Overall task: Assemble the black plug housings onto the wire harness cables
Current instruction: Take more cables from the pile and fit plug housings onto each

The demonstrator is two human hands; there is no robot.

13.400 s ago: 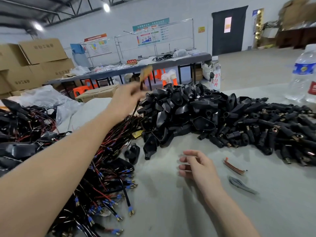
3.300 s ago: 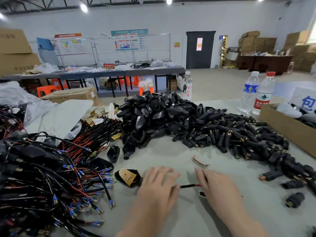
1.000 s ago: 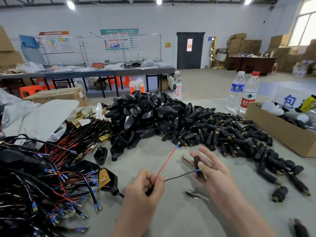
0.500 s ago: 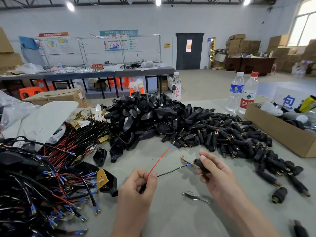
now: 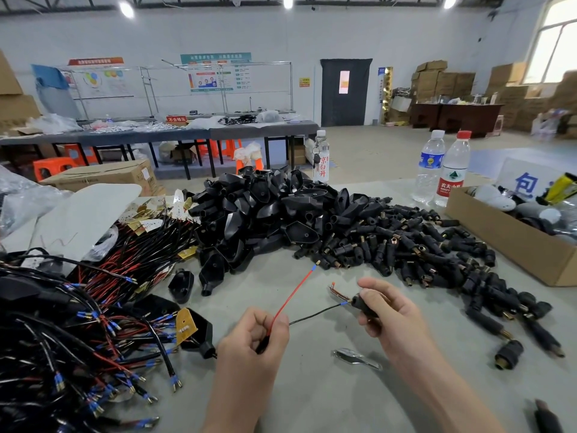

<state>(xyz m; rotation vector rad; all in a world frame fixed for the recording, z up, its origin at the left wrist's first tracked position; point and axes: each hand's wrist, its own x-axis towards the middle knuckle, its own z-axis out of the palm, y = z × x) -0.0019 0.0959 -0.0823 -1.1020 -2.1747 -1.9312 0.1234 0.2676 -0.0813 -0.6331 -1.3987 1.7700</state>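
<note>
Both hands (image 5: 253, 334) (image 5: 390, 317) join black wire (image 5: 315, 314) to plug housing (image 5: 362, 303).

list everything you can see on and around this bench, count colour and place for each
plug housings: large pile, black, bench centre
barrel connectors: heap, black with brass ends, right of pile
wire harnesses: tangle, black and red with blue terminals, left
water bottles: two, clear, one with a blue label and one with a red, far right
cardboard box: one, brown, right edge
metal piece: one, silver, near centre
back table: one, grey, behind
left hand: pinches red wire and black wire
right hand: grips black connector at black wire's tip
</note>
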